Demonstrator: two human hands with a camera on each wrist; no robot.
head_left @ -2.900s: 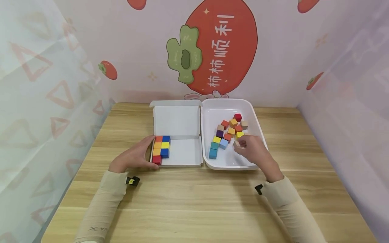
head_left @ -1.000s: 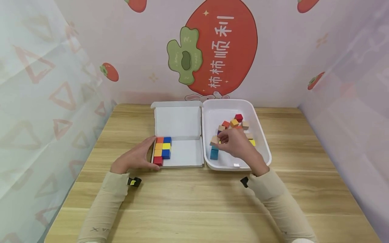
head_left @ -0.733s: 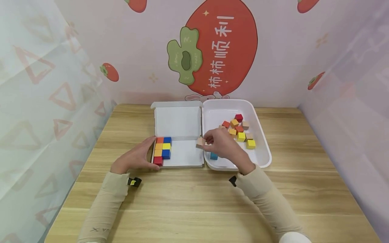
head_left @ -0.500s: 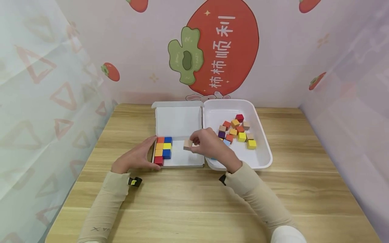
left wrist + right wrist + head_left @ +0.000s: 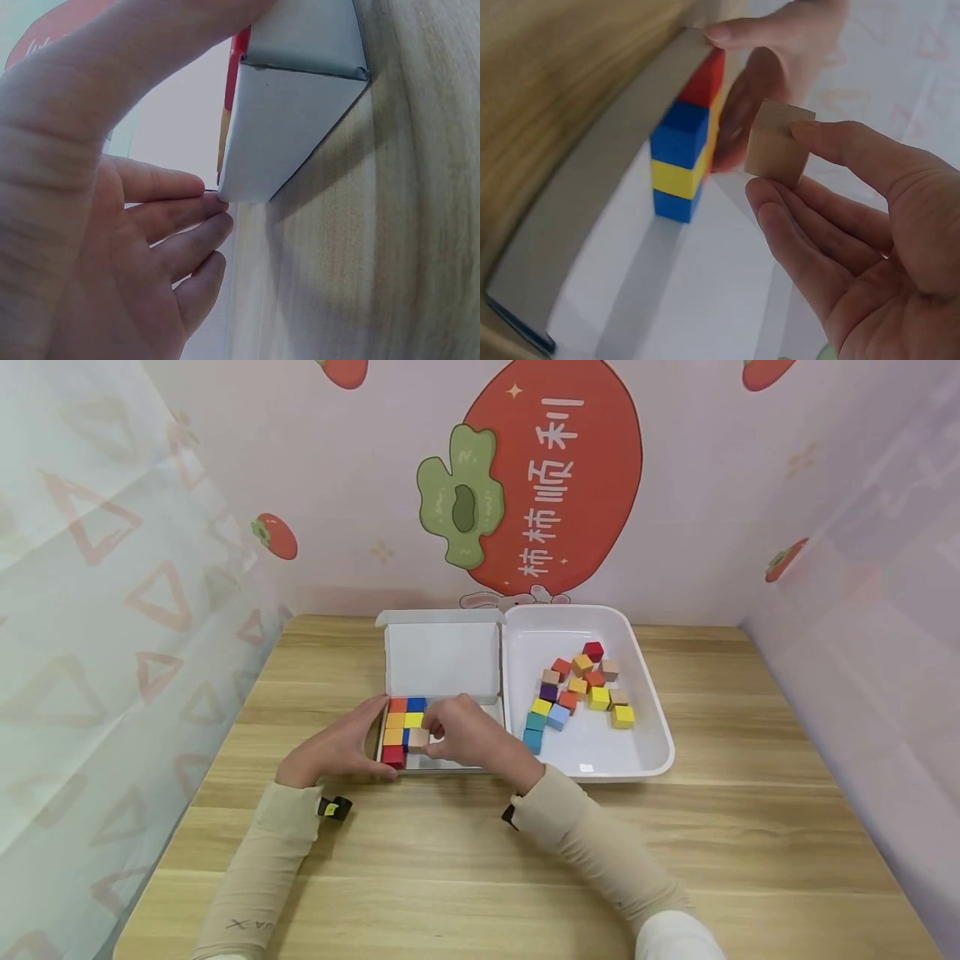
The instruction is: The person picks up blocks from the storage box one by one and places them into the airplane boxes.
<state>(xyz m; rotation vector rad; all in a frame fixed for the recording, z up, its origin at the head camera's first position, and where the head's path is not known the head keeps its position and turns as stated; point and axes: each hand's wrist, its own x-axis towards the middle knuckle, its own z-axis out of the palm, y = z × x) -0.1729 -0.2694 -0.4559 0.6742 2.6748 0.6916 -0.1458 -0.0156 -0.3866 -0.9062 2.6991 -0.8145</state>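
Observation:
My right hand (image 5: 474, 733) pinches a plain wooden cube (image 5: 778, 146) between thumb and fingertips. The cube hangs over the left part of the white cardboard box (image 5: 442, 658), overlapping the nearer blue cube in the head view. Inside the box, two columns of coloured cubes stand along the left wall: orange, yellow-orange and a red cube (image 5: 393, 757), then blue, a yellow cube (image 5: 413, 720) and blue. My left hand (image 5: 337, 745) holds the box's left end, thumb at the near corner and fingertips (image 5: 217, 202) at the far one.
Right beside the box stands a white plastic tray (image 5: 662, 739) with several loose cubes, among them a light blue cube (image 5: 558, 717) and a purple cube (image 5: 549, 692). The box lid stands raised at the back. All sits on a wooden table (image 5: 420, 860) before a printed backdrop.
My right hand has picked the plain wooden cube out of the tray and carried it left over the box, down close to the coloured cubes. My left hand has stayed at the box.

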